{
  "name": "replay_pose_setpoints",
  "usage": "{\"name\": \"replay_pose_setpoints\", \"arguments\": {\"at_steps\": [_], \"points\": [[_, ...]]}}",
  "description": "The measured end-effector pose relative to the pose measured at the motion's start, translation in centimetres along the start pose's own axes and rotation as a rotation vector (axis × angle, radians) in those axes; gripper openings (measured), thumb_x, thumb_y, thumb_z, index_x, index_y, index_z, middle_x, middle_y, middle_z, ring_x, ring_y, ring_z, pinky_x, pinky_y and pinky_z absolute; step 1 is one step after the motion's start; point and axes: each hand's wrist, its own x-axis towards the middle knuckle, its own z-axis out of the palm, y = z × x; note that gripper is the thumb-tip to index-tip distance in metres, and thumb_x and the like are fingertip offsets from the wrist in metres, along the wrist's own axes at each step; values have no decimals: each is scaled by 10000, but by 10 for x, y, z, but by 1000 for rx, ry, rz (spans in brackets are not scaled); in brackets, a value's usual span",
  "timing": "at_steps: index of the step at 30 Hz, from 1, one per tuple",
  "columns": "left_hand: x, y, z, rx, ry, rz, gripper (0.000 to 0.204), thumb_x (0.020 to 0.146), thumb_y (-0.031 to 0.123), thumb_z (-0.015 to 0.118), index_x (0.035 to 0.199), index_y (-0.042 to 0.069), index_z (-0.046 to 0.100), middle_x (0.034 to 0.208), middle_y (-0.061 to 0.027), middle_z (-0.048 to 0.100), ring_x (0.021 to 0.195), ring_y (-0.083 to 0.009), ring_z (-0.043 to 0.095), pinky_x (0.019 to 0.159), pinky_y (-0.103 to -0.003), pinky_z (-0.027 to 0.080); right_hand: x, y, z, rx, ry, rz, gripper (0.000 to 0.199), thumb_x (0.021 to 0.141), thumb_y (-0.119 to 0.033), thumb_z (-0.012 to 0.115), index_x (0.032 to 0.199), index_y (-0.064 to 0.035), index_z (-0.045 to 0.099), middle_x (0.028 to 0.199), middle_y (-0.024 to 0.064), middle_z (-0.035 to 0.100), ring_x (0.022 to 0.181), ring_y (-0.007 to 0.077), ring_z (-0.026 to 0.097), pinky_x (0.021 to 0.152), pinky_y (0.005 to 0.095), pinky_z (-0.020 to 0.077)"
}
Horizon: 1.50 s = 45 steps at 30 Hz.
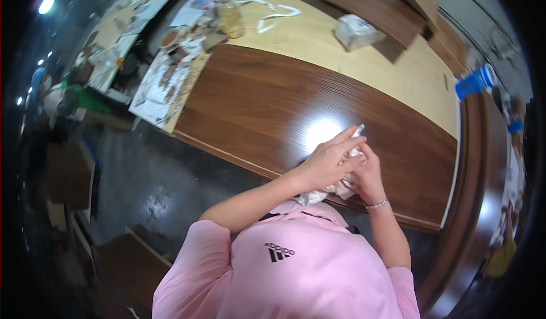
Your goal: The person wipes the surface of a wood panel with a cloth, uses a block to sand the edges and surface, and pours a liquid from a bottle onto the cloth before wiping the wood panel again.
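White cloth (341,187) between both hands (347,168)

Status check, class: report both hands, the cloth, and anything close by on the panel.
Left hand and right hand both clasp the white cloth. Cloth bunched at the dark wood panel near edge. Nothing else near the hands.

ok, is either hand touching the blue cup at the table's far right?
No. Both the left hand and right hand are clasped on a crumpled white cloth over the dark wooden panel, well apart from the blue cup.
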Motion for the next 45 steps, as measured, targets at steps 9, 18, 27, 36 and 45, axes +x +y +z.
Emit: {"name": "replay_pose_setpoints", "arguments": {"at_steps": [9, 18, 27, 36, 45], "points": [[-89, -60, -162, -195, 678, -374, 169, 965, 88, 614, 1057, -27, 698, 987, -68, 718, 873, -116, 666, 789, -244, 532, 6, 12, -65, -986, 356, -438, 332, 738, 65, 544, 1051, 6, 637, 983, 142, 586, 899, 316, 609, 817, 367, 501], [-122, -124, -311, -75, 858, -385, 162, 988, 71, 591, 1045, -51, 682, 951, -90, 718, 815, -114, 663, 767, -232, 531, 28, 42, 31, -1364, 510, -491, 353, 709, -72, 683, 1060, -94, 666, 1050, 137, 577, 930, 340, 553, 787, 457, 483], [-19, -248, -420, 652, 522, -340, 244, 839, 182, 732, 1017, 20, 692, 1023, -170, 699, 983, -283, 672, 863, -391, 520, 68, 48, 121, -1557, 549, -420, 374, 709, -128, 695, 1075, -73, 648, 1108, 137, 568, 987, 348, 533, 792, 468, 453], [109, -313, -433, 1011, 79, -319, 520, 809, 221, 765, 1234, 16, 548, 1340, -206, 547, 1239, -405, 508, 1052, -475, 407, 74, 46, 129, -1538, 536, -392, 385, 712, -123, 655, 1093, -63, 641, 1113, 148, 562, 1006, 356, 517, 828, 469, 434], [90, -280, -437, 220, 123, -14, 598, 806, 80, 714, 1384, 78, 559, 1335, -155, 615, 1234, -279, 575, 1057, -341, 418, 75, 44, 129, -1580, 532, -364, 376, 722, -108, 644, 1095, -59, 630, 1101, 155, 557, 993, 360, 515, 831, 470, 433]]}}
